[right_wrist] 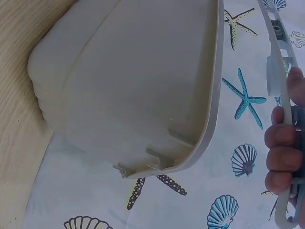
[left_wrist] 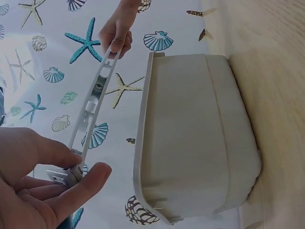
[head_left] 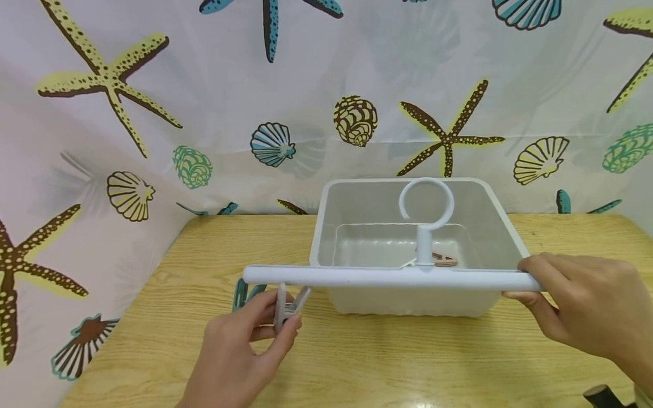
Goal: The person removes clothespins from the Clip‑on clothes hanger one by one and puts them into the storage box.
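A white plastic hanger (head_left: pixel 357 276) with a round hook (head_left: pixel 451 207) is held level in front of a bin. My right hand (head_left: pixel 586 306) grips the hanger's right end, fingers curled round it in the right wrist view. Just under the left end, my left hand (head_left: pixel 250 345) pinches a light grey clothespin (head_left: pixel 282 309) between thumb and fingers. Its prongs reach up to the bar; whether they clasp it I cannot tell. A teal clip (head_left: pixel 238 296) shows behind the left hand, partly hidden. In the left wrist view the hanger's hollow underside (left_wrist: pixel 97 90) is visible.
A light grey plastic bin (head_left: pixel 408 300) stands on the wooden table (head_left: pixel 245 238) behind the hanger. A pinkish-brown clothespin (head_left: pixel 445 259) lies inside it. Behind hangs a cloth (head_left: pixel 316 73) printed with starfish and shells. A dark object (head_left: pixel 602 395) pokes in at the lower right.
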{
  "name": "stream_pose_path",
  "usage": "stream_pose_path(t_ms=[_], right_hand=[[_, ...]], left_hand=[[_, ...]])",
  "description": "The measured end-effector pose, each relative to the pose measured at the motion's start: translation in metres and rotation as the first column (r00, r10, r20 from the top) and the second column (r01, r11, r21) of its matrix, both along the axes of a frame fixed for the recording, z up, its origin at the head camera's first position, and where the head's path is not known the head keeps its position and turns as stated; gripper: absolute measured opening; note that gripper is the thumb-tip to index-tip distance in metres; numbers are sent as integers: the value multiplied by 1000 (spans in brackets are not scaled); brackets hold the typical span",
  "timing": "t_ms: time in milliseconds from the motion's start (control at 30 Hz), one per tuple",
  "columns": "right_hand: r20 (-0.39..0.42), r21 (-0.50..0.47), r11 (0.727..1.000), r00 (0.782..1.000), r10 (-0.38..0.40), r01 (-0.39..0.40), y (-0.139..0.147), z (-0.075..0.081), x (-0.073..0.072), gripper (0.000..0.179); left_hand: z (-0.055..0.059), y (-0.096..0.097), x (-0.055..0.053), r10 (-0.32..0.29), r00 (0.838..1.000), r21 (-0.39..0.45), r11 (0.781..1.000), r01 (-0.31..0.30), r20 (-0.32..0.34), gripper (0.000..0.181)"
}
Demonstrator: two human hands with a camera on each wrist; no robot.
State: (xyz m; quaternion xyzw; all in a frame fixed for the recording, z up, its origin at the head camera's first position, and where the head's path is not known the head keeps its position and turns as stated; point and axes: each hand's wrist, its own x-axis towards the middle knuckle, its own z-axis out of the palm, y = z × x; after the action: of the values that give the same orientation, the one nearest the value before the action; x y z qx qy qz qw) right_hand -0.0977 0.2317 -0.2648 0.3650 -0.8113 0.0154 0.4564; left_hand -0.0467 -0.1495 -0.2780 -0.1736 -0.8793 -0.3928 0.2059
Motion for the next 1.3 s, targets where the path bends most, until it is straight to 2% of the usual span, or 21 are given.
stream_pose_path(t_ms=[67,100,167,233,267,333,400,433,500,533,733,867,1067,1300], right_hand=[[19,13,1000,1000,-4,3,0,0,1,56],[25,16,1000,1000,-2,1,1,0,1,55],[40,30,1000,999,-6,5,1,0,2,55],[45,39,999,999,-8,6,0,0,3,54],[36,32,1000,999,-2,1,-1,0,3,54],[42,40,999,999,-11,9,-2,0,4,54],[40,39,999,999,-12,10,-5,0,4,53],[44,42,999,999,-17,15,-6,1,5,53],[52,48,999,998,-27,24,-8,1,6,53],[53,48,999,998,-26,23,-8,1,6,53],[44,58,998,998,-42,39,-5,2,6,55],[4,30,999,1000,-23,23,-5,1,3,55],[-29,1,1000,1000,-2,2,-5,1,-1,54],[-21,-2,1000,1000,-17,17,-2,-1,-3,56]], left_hand=[[-1,-2,1,29,987,-111,993,-47,-159,25],[-1,-2,2,33,977,-153,986,-67,-212,27],[-4,-3,3,29,956,-212,973,-95,-293,16],[-6,-2,3,30,933,-255,958,-128,-358,24],[-8,-1,3,31,918,-272,951,-149,-395,33],[-10,1,3,28,875,-293,936,-192,-484,50],[-11,3,4,39,834,-299,924,-240,-550,51],[-11,3,4,46,818,-298,918,-260,-573,51],[-11,4,4,51,799,-301,910,-284,-599,49],[-11,4,3,56,796,-301,908,-293,-603,49],[-9,5,2,57,807,-296,913,-281,-587,51],[-9,4,2,47,806,-297,915,-271,-591,50],[-9,2,3,35,825,-305,920,-247,-564,53],[-12,1,3,34,816,-312,914,-258,-577,54]])
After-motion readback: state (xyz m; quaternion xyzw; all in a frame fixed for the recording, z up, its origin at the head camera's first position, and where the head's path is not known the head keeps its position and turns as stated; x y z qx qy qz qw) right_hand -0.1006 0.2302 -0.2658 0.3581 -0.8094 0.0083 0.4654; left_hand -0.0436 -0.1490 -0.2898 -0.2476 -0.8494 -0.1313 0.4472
